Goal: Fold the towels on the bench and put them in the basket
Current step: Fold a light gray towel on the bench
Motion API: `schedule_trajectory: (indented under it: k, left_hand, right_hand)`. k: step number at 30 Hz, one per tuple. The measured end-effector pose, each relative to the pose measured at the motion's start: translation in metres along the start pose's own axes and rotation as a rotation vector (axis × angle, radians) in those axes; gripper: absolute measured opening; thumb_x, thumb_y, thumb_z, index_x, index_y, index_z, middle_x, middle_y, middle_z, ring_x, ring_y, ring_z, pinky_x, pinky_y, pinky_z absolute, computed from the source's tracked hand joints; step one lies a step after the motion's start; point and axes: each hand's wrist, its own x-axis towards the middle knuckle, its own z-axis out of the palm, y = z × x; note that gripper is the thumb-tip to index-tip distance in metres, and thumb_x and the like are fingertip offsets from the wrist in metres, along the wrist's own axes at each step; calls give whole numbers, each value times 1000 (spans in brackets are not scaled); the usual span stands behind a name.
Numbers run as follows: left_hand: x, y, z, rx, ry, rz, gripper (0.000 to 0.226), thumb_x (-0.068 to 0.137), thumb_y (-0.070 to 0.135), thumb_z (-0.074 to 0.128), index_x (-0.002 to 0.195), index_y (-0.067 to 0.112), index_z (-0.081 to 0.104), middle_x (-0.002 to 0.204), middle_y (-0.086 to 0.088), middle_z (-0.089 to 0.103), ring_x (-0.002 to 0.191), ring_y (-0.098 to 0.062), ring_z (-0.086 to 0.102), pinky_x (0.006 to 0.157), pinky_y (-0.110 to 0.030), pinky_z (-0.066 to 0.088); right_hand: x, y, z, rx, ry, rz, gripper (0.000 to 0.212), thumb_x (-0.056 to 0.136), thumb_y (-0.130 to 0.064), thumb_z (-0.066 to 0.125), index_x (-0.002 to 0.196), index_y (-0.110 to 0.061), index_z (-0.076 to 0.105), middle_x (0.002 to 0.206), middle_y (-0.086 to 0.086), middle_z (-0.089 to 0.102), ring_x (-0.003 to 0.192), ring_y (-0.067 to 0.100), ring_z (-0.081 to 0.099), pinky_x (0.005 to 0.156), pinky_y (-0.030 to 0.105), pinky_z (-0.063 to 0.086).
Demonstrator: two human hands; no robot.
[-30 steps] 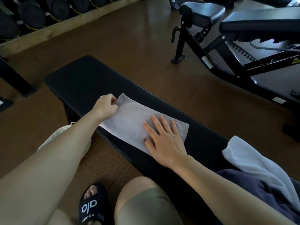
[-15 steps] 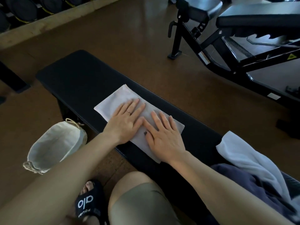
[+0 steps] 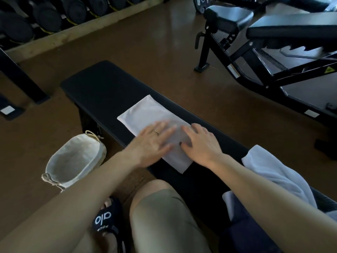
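Observation:
A white towel, folded into a long strip, lies across the black bench. My left hand presses flat on its near half, fingers straight, blurred by motion. My right hand lies flat beside it on the towel's right part, fingers spread. A cream fabric basket stands on the floor left of the bench. A crumpled white towel and a dark blue towel lie on the bench at the right.
An adjustable black weight bench stands at the right rear. Dumbbells on a rack line the far left wall. My knee and sandalled foot are below the bench edge. Brown floor surrounds the bench.
My left hand let go of the towel's left end and came down flat on the towel, then slid toward me. My right hand stayed flat on the towel.

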Motion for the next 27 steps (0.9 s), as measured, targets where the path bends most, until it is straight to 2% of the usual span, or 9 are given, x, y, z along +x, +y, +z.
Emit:
schedule_trajectory:
  k: [4,6,8,10,15,18,20,24,27]
  left_hand:
    - [-7,10,6,43,-70,62,69,102,65,26,162,41,1,170,4,-15,156,-17,-15,128,-39,-5]
    - [-8,15,1,33,50,100,65,102,59,40,160,36,22,170,-3,9,156,-23,8,127,-38,10]
    - [-7,22,-3,-27,143,147,55,97,56,52,144,28,45,153,-2,38,139,-24,36,116,-36,31]
    - [-7,26,-8,-138,138,132,47,93,59,55,127,26,54,133,4,49,119,-18,45,103,-36,42]
    - [-9,26,-11,-196,38,83,49,91,63,58,121,24,56,122,8,49,112,-14,45,96,-38,47]
    - [-10,30,-17,-217,22,53,56,86,73,57,119,27,54,120,11,47,110,-10,44,94,-37,48]
    - [-11,34,-21,-211,-1,24,65,78,80,60,117,29,50,118,12,46,107,-9,43,92,-34,48]
    - [-13,42,-23,-163,5,9,82,62,88,66,114,29,44,112,14,44,100,-10,42,81,-28,46]
    - [-12,46,-14,-48,49,36,90,59,89,65,118,24,43,116,8,45,102,-15,42,86,-33,47]
  right_hand:
    - [11,5,-20,145,-18,123,70,93,-39,63,155,-36,32,143,8,47,133,33,44,104,44,44]
    - [18,7,-27,226,-69,199,77,88,-39,68,156,-31,32,146,9,46,132,34,48,103,43,47]
    - [24,9,-34,322,-122,265,82,86,-38,72,156,-23,32,145,9,49,127,31,53,96,39,50]
    - [28,11,-41,332,-158,296,82,85,-38,73,154,-18,33,140,9,53,122,30,56,93,38,51]
    - [34,15,-44,358,-240,356,83,82,-43,76,148,-14,36,124,4,53,104,22,57,86,40,56]
    - [34,13,-44,600,-205,376,64,83,-26,79,137,-11,48,107,-1,54,96,17,61,80,40,63]
    - [34,10,-47,860,-216,427,55,84,-10,79,131,-10,50,111,5,59,101,21,65,77,38,63]
    - [39,10,-51,1031,-187,461,85,81,-1,77,153,-15,35,127,9,53,110,24,61,86,40,60]
    - [42,12,-55,1040,-159,474,83,83,-1,75,154,-19,37,124,9,55,112,25,62,96,43,57]
